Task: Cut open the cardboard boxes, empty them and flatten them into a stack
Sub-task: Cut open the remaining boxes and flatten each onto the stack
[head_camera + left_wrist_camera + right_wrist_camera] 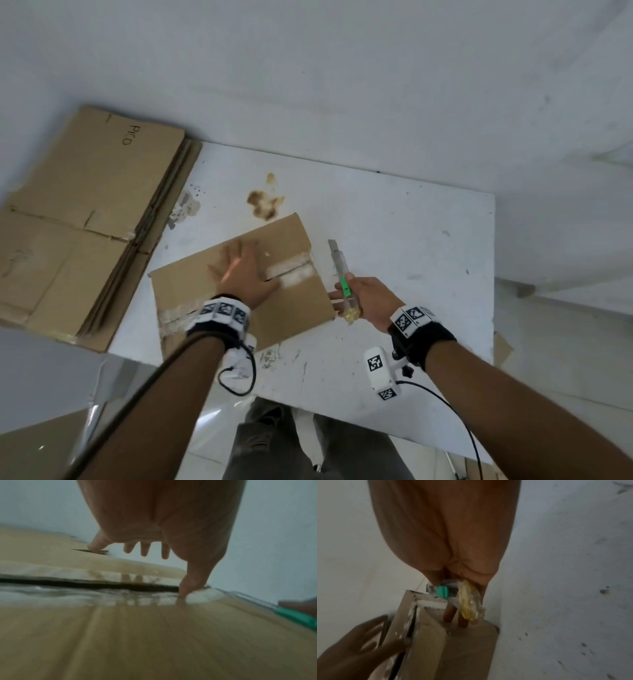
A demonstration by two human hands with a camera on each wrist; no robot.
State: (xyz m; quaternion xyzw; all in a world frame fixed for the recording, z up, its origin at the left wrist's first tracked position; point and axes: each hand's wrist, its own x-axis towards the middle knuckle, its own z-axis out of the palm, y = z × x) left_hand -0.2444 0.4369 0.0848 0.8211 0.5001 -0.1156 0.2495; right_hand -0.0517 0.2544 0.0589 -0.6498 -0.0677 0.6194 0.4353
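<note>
A brown cardboard box (294, 308) lies on the white table (411, 240), its taped top seam (291, 272) split into a dark gap (85, 584). My left hand (243, 270) rests flat on the box top with fingers spread, the thumb (190, 582) touching the seam tape. My right hand (363, 301) holds a clear utility knife (342, 277) with a green slider (442, 591) just right of the box, blade pointing away. Two of its fingers (448, 614) reach to the box's right side. Crumpled yellowish tape (471, 604) clings to the knife's rear end.
A stack of flattened cardboard (78, 219) lies on the table's left end, overhanging it. A brown stain (263, 202) marks the tabletop behind the box. A white wall rises beyond the table. Bare tabletop spreads to the right of the knife.
</note>
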